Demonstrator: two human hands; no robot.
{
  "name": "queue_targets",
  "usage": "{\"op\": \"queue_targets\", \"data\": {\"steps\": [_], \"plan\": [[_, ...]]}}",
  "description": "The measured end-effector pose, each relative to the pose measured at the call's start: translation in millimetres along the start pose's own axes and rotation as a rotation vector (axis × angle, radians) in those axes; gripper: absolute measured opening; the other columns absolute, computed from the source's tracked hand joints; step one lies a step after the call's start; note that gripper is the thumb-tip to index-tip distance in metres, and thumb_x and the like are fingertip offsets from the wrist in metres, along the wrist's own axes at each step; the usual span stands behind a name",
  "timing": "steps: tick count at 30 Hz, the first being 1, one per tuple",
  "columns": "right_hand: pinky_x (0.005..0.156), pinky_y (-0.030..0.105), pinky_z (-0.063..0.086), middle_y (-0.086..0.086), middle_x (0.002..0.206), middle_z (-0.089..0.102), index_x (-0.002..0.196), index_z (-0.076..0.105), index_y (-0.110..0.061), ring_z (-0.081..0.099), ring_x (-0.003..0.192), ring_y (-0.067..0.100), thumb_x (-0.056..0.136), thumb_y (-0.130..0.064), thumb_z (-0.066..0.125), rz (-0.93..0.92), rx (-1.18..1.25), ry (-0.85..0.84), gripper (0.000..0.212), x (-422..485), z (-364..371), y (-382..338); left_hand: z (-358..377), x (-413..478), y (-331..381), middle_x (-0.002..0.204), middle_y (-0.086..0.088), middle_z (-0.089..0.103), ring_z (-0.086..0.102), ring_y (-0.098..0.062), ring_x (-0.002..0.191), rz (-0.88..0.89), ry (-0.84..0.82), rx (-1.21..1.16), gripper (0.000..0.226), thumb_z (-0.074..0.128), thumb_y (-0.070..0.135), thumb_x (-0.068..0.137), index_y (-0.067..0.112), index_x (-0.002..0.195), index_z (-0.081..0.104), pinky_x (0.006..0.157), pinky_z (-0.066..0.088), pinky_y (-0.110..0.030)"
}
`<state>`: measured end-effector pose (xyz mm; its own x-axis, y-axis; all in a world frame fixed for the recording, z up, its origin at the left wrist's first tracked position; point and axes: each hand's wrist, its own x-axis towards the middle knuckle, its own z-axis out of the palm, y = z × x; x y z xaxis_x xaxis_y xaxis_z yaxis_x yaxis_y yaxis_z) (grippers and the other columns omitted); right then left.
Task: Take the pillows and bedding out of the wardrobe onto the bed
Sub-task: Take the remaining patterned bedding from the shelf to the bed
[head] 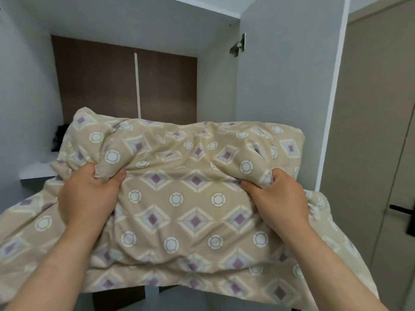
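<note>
A bulky beige duvet (pixel 179 198) printed with purple diamonds and white rings fills the middle of the head view, half out of the open wardrobe (pixel 125 86). My left hand (pixel 87 194) is clenched on a fold at its left side. My right hand (pixel 276 196) grips a bunched fold on its right. The duvet's lower part hangs down over the shelf edge toward me and hides what lies under it. No pillow or bed is visible.
A grey wardrobe shelf (pixel 36 173) shows at the left, with a dark object (pixel 59 138) at its back. The open wardrobe door (pixel 285 86) stands to the right. Beyond it is a beige room door (pixel 377 131) with a black handle (pixel 402 209).
</note>
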<state>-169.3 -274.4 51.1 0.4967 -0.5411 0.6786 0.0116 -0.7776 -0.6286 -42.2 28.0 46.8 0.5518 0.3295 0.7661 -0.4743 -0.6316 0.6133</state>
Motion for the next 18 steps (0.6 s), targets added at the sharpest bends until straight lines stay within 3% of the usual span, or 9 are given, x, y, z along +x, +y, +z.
{"op": "queue_targets", "data": {"steps": [7,11,13,18], "plan": [[0.051,0.03,0.038,-0.011,0.059,0.06,0.066,0.053,-0.025,0.055,0.059,0.009,0.055,-0.066,0.065,0.223,-0.094,0.088,0.044,-94.7,-70.2,19.9,7.6,-77.2,-1.9,0.066,-0.004,0.057,0.055,-0.032,0.067,-0.025,-0.168,-0.159,0.044,0.057,0.061,0.066,0.017,0.067,0.053,0.06,0.046,-0.04],[0.052,0.032,0.039,-0.011,0.06,0.061,0.067,0.053,-0.026,0.056,0.059,0.01,0.054,-0.068,0.065,0.303,-0.206,0.168,0.046,-124.5,-138.4,38.9,18.4,-123.3,43.7,0.064,-0.001,0.054,0.054,-0.031,0.067,-0.037,-0.304,-0.287,0.043,0.058,0.061,0.065,0.018,0.065,0.05,0.061,0.046,-0.04],[0.051,0.032,0.038,-0.01,0.059,0.061,0.067,0.052,-0.025,0.056,0.058,0.011,0.053,-0.068,0.064,0.389,-0.296,0.317,0.047,-153.5,-217.0,59.0,27.5,-174.9,107.3,0.065,-0.002,0.054,0.053,-0.031,0.066,0.047,-0.434,-0.37,0.044,0.058,0.061,0.065,0.018,0.065,0.05,0.061,0.046,-0.04],[0.054,0.033,0.042,-0.011,0.063,0.062,0.069,0.055,-0.025,0.057,0.061,0.011,0.056,-0.066,0.064,0.442,-0.362,0.392,0.044,-182.9,-286.8,83.4,36.2,-222.1,173.7,0.069,-0.013,0.06,0.055,-0.037,0.067,0.107,-0.517,-0.467,0.046,0.058,0.06,0.066,0.016,0.064,0.049,0.06,0.048,-0.042]]}}
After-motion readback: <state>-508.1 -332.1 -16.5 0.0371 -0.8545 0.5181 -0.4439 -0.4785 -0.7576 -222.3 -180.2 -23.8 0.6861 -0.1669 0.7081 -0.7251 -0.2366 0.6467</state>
